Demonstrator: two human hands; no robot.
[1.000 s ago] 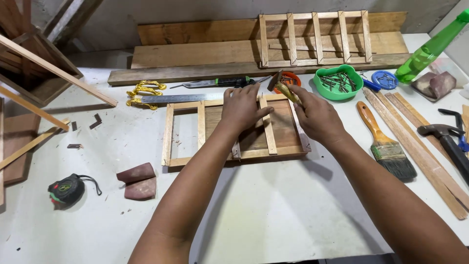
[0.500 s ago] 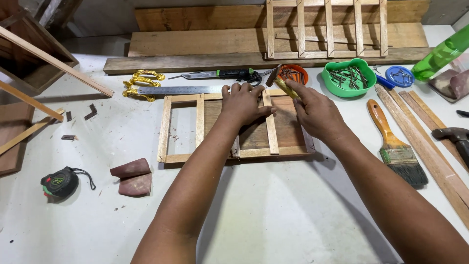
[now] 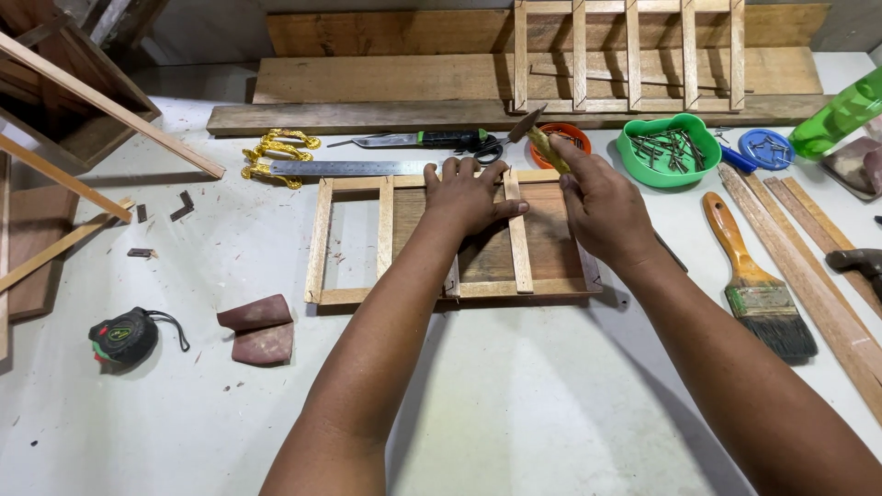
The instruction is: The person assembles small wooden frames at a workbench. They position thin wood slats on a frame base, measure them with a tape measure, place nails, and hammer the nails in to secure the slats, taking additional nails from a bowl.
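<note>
Wooden slatted frame [image 3: 367, 241]: pale rectangular frame with upright slats, lying flat on the white bench [image 3: 514, 404], near its middle, over a darker board.
Left hand [image 3: 467, 195]: palm down, fingers spread, pressing on the frame's top rail and one upright slat [image 3: 518, 241]; grip flat and wide, closed on nothing.
Right hand [image 3: 602, 207]: just right of the left hand, above the frame's right end; grip closed on a small hammer with a yellowish handle [image 3: 542, 140], its metal head tilted up and to the left.
Behind the frame: steel ruler with a brass-coloured square handle [image 3: 344, 167], touching the frame's far rail; beyond it a knife with a black and green handle [image 3: 423, 140].
Right side: orange bowl [image 3: 577, 135] behind the hammer, green heart-shaped bowl of nails [image 3: 669, 149], blue lid [image 3: 765, 147], orange-handled paintbrush [image 3: 755, 276], thin wooden strips [image 3: 808, 276].
Left side: folded reddish sandpaper [image 3: 257, 329], black and green tape measure [image 3: 124, 336].
Far edge: second slatted frame [image 3: 629, 55] lying on wide planks [image 3: 386, 78].
</note>
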